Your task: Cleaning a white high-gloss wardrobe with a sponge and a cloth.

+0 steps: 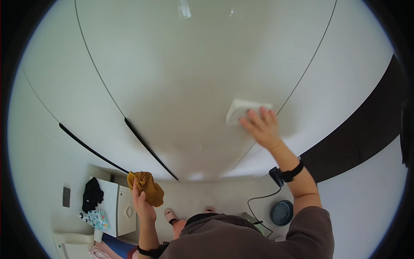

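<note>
Directly before me rises a glossy white wardrobe door [194,64], bordered by thin seams and with a long black edge handle [150,148] at its lower left. My right hand [261,126], slightly blurred, presses a white pad or sponge-like block [241,110] flat against the door near the right seam, fingers spread over it. Lower left, my left hand [142,204] holds a crumpled mustard-brown cloth [149,190] between thumb and fingers, beside the lower end of a second black handle [92,147].
A white bedside cabinet [126,210] at lower left carries a black cloth item [92,194] and a patterned packet [98,218]. A dark blue-grey basin [281,213] stands on the floor at right, near a hanging cable [258,198] from my wrist strap. A bed is at bottom left.
</note>
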A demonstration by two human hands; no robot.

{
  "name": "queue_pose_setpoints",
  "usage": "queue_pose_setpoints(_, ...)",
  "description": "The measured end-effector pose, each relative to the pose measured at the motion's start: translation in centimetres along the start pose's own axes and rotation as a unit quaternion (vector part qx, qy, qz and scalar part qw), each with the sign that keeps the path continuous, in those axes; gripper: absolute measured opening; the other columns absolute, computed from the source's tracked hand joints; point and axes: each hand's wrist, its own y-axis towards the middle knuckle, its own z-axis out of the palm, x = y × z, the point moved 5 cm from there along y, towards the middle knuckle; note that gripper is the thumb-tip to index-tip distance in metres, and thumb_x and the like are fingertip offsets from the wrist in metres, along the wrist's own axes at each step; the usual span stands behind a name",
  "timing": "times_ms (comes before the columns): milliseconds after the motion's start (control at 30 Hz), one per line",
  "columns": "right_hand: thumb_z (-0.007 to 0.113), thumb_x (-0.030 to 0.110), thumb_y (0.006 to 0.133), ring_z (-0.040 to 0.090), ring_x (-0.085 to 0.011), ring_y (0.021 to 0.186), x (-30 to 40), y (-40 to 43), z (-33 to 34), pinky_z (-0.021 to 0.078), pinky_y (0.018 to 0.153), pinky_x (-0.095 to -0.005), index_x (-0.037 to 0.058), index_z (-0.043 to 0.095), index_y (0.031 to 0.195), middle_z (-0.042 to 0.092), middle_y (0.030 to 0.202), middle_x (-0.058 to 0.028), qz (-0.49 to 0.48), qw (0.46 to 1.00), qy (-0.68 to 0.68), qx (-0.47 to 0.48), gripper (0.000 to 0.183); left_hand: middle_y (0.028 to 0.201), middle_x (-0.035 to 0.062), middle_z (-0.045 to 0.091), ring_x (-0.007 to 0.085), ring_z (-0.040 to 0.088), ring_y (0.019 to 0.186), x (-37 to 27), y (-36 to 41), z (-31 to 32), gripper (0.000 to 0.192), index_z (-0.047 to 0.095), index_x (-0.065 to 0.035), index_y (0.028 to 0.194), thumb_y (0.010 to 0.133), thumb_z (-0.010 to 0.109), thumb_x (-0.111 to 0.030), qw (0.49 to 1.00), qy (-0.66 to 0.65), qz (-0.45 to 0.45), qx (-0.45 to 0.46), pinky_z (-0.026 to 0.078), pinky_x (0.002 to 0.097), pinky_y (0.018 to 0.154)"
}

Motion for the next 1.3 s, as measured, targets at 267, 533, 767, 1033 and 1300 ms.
queue_pose_setpoints(267,0.054,0.008,0.082,0.038,-0.0216,0.128,10.7,-12.9,7.8,0.0365,0.097,-0.0357,0.0159,0.051,0.129,0.039,0.142,0.0028,-0.098,0.960,0.198,0.170,0.048,0.140,0.0149,0.036,0.0267,0.038,0.128,1.0,-0.1,0.7,0.064,0.026,-0.0032,0.143,0.081,0.041,-0.009,1.000,0.007,-0.005,-0.007,0.031,0.0393,0.107)
queue_pose_setpoints(533,0.049,0.015,0.086,0.035,-0.0151,0.129,12.7,-18.4,9.1,0.0304,0.105,-0.0316,0.0172,0.044,0.134,0.037,0.142,0.0053,-0.124,0.896,0.239,0.353,0.049,0.141,0.0145,0.035,0.0270,0.037,0.129,1.2,-1.8,0.6,0.063,0.026,-0.0047,0.143,0.082,0.040,-0.009,0.998,0.055,-0.015,0.001,0.031,0.0395,0.107)
queue_pose_setpoints(767,0.059,0.012,0.081,0.038,-0.0305,0.129,-1.4,-2.4,-1.2,0.0263,0.106,-0.0444,0.0221,0.062,0.115,0.046,0.137,0.0013,-0.010,0.999,0.035,0.010,0.035,0.139,0.0140,0.038,0.0280,0.041,0.127,2.6,-0.8,2.7,0.062,0.026,-0.0043,0.143,0.083,0.041,-0.012,0.999,0.018,-0.029,0.029,0.034,0.0404,0.106)
queue_pose_setpoints(1033,0.054,0.014,0.085,0.041,-0.0165,0.126,7.9,-19.7,5.9,0.0349,0.100,-0.0337,0.0197,0.055,0.125,0.048,0.134,0.0083,-0.079,0.957,0.187,0.209,0.041,0.140,0.0140,0.037,0.0266,0.041,0.126,3.5,-2.0,3.2,0.065,0.027,-0.0046,0.143,0.080,0.041,-0.007,0.999,0.038,-0.031,0.010,0.033,0.0386,0.105)
queue_pose_setpoints(1300,0.055,0.020,0.084,0.042,-0.0107,0.125,5.5,-17.8,3.9,0.0277,0.106,-0.0301,0.0210,0.052,0.127,0.047,0.135,0.0105,-0.128,0.960,0.134,0.210,0.043,0.139,0.0130,0.037,0.0259,0.041,0.126,2.3,-3.0,2.8,0.065,0.027,-0.0047,0.143,0.080,0.040,-0.005,0.999,0.039,-0.022,0.005,0.032,0.0380,0.106)
